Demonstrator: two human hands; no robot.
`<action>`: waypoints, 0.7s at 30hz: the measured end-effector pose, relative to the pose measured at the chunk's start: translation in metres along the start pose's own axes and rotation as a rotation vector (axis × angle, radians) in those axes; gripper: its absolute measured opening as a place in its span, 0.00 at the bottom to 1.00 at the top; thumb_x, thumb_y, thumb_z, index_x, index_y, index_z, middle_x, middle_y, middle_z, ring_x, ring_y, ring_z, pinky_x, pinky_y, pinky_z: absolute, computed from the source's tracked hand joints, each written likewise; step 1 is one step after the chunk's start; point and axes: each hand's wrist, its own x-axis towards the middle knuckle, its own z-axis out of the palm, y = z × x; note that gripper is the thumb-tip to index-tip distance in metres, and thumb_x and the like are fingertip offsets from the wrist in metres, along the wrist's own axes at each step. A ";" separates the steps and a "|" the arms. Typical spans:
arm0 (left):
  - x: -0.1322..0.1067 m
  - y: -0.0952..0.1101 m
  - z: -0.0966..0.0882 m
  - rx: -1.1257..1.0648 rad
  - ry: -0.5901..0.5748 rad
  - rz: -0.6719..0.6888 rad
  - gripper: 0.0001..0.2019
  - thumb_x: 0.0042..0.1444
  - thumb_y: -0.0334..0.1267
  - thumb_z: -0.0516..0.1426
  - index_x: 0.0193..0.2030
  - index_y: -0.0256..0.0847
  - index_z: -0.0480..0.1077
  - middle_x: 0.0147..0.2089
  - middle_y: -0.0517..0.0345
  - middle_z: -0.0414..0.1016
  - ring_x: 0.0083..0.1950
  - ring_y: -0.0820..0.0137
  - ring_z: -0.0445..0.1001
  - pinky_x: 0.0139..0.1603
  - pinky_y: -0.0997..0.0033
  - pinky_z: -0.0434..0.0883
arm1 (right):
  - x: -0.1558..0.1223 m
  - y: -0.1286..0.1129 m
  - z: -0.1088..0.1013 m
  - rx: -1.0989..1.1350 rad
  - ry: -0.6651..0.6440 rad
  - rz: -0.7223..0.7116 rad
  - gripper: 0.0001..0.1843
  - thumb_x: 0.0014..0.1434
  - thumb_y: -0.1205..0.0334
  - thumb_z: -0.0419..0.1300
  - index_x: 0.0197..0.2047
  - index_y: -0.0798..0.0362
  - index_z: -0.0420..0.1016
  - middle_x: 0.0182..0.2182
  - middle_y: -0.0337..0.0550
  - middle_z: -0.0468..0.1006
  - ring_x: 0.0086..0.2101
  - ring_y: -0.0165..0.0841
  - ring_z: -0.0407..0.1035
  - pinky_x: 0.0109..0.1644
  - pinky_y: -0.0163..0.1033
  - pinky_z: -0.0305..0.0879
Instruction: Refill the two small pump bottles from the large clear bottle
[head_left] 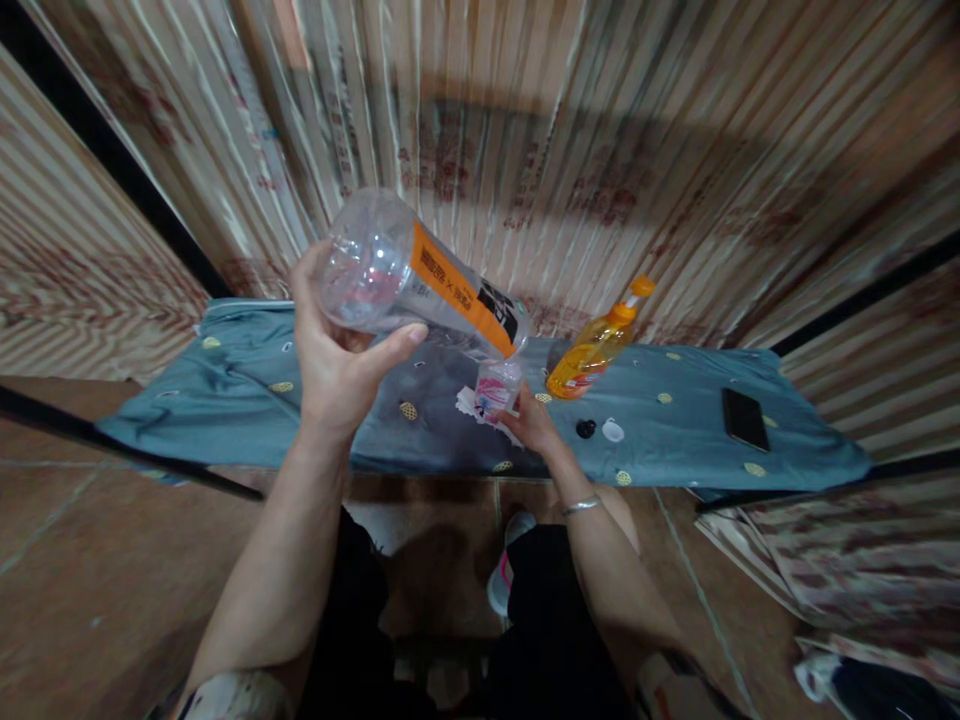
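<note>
My left hand (337, 360) grips the base end of a large clear plastic bottle (420, 275) with an orange and black label. The bottle is tipped, neck down to the right, its mouth over a small clear container with a pink label (496, 390). My right hand (534, 420), with a bracelet on the wrist, is closed round that small container from below and holds it just above the blue-grey cloth (247, 370). White paper lies under the container.
On the cloth stand an orange-capped bottle of yellow liquid (596, 345), a black cap (586, 428), a white cap (613, 431) and a black phone (745, 418). Patterned curtains hang behind. My knees and a shoe are below, over brown floor tiles.
</note>
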 end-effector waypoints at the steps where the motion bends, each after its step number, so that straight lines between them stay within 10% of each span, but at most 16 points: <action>1: 0.000 -0.002 0.000 -0.003 -0.001 0.004 0.58 0.32 0.70 0.76 0.68 0.51 0.63 0.66 0.55 0.67 0.66 0.57 0.73 0.72 0.43 0.70 | 0.000 0.000 0.001 0.005 0.000 0.007 0.35 0.59 0.60 0.71 0.67 0.50 0.65 0.49 0.46 0.86 0.47 0.44 0.82 0.55 0.48 0.77; 21: 0.004 -0.006 0.003 -0.025 -0.014 0.072 0.55 0.37 0.72 0.73 0.69 0.51 0.63 0.65 0.53 0.65 0.65 0.56 0.73 0.71 0.38 0.71 | -0.001 -0.005 -0.001 -0.043 0.005 0.030 0.36 0.59 0.61 0.71 0.68 0.53 0.65 0.49 0.51 0.86 0.48 0.47 0.82 0.54 0.49 0.77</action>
